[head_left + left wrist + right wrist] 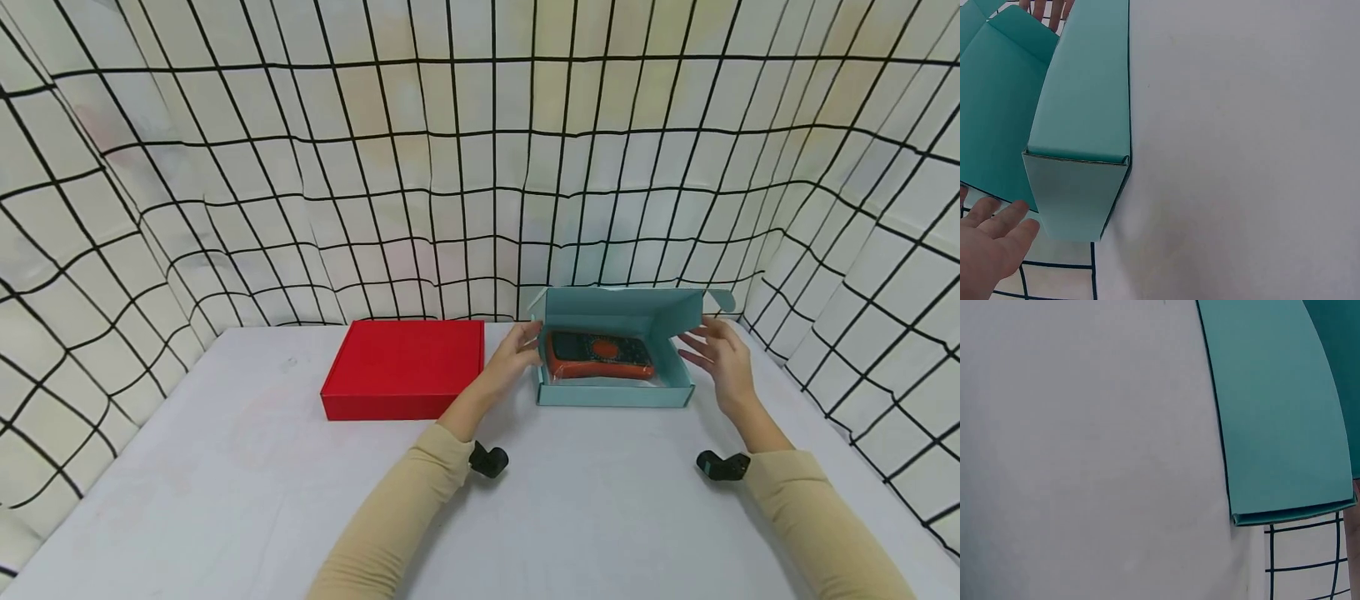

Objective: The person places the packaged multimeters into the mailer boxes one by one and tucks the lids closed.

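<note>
A teal cardboard box (615, 397) stands on the table with its lid (622, 304) raised at the back. In it lies an orange-and-black multimeter (600, 357) with a round orange dial and some clear plastic around it. My left hand (513, 358) is at the box's left side, fingers loosely extended by the lid's edge; the left wrist view shows these fingers (1007, 219) beside the raised lid. My right hand (722, 358) is at the right side, fingers spread near the lid's side flap. Only a sliver of the right hand shows in the right wrist view.
A closed red box (408, 367) lies left of the teal one. White table surface (570, 500) stretches in front of both boxes. White walls with a black grid (480, 167) enclose the back and sides. A small black device (489, 460) sits at each wrist.
</note>
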Available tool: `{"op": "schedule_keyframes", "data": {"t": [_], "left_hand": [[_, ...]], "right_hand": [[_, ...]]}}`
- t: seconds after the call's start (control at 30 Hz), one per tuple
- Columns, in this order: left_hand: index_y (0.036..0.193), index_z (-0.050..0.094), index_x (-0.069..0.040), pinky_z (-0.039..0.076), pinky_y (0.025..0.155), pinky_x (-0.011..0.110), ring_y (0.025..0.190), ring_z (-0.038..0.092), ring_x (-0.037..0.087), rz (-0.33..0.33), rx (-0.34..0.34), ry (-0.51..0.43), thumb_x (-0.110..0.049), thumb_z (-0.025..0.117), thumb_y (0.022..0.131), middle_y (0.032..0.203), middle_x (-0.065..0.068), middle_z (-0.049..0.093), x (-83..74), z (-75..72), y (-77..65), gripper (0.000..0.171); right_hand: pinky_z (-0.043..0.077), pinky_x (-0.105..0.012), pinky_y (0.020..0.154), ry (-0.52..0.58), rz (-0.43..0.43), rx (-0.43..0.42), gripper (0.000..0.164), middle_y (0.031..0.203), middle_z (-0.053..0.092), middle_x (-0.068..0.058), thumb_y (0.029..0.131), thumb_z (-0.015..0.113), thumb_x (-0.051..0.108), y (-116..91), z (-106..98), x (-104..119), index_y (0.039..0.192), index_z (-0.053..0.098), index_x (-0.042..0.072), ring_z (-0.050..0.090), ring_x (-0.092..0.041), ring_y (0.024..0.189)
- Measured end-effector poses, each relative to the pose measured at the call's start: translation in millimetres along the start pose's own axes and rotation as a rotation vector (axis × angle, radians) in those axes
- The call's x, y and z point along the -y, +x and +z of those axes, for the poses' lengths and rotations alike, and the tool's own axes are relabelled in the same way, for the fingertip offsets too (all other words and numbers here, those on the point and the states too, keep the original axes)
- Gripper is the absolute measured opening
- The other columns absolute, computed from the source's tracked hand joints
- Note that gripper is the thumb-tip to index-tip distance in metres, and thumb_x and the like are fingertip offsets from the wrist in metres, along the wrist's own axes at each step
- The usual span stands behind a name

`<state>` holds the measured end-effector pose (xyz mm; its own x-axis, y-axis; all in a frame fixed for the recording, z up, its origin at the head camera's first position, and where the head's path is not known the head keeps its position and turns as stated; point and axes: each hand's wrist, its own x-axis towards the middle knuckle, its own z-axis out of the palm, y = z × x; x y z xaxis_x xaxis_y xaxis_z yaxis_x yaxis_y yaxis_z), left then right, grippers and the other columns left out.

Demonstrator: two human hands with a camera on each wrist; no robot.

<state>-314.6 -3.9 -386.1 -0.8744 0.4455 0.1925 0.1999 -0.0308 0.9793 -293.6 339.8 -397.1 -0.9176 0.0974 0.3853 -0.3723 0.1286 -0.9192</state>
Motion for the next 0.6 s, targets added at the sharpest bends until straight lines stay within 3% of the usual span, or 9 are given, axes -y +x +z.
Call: {"op": "schedule_keyframes", "data": {"t": [0.2, 0.33, 0.43, 0.6], "left_hand": [[0.158, 0.024, 0.0, 0.029, 0.118, 0.052, 0.151, 0.025, 0.041, -0.028, 0.028, 0.026, -0.002, 0.048, 0.093, 0.165, 0.019, 0.025, -3.9, -3.3, -2.7, 0.069], [0.161, 0.022, -0.005, 0.028, 0.119, 0.053, 0.151, 0.024, 0.037, -0.028, 0.038, 0.044, -0.005, 0.048, 0.095, 0.166, 0.017, 0.025, -9.6, -6.3, -3.5, 0.071], [0.162, 0.022, -0.005, 0.027, 0.119, 0.053, 0.152, 0.024, 0.036, -0.003, 0.045, 0.045, -0.007, 0.048, 0.097, 0.167, 0.014, 0.023, -14.5, -7.2, -2.9, 0.071], [0.163, 0.022, -0.005, 0.03, 0.119, 0.05, 0.152, 0.026, 0.035, 0.029, 0.043, 0.026, -0.006, 0.049, 0.098, 0.168, 0.012, 0.022, -19.1, -6.2, -0.2, 0.07]], "right_hand": [[0.052, -0.017, 0.089, 0.001, -0.081, 0.098, 0.042, 0.12, 0.062, 0.005, 0.107, 0.025, 0.008, -0.8, -12.3, -2.0, 0.141, 0.047, -0.003, 0.066, -0.003, 0.11], [0.052, -0.018, 0.09, 0.05, -0.091, 0.154, 0.039, 0.123, 0.062, 0.004, 0.107, 0.026, 0.006, 2.2, -16.8, 0.8, 0.137, 0.048, -0.006, 0.066, -0.005, 0.112], [0.053, -0.02, 0.091, 0.078, -0.078, 0.162, 0.036, 0.127, 0.059, 0.001, 0.108, 0.029, 0.008, 4.7, -16.4, 4.7, 0.133, 0.05, -0.007, 0.065, -0.006, 0.113], [0.054, -0.021, 0.088, 0.07, -0.041, 0.144, 0.038, 0.129, 0.055, 0.001, 0.111, 0.037, 0.021, 4.8, -13.1, 10.9, 0.141, 0.046, -0.002, 0.065, -0.004, 0.112]]}}
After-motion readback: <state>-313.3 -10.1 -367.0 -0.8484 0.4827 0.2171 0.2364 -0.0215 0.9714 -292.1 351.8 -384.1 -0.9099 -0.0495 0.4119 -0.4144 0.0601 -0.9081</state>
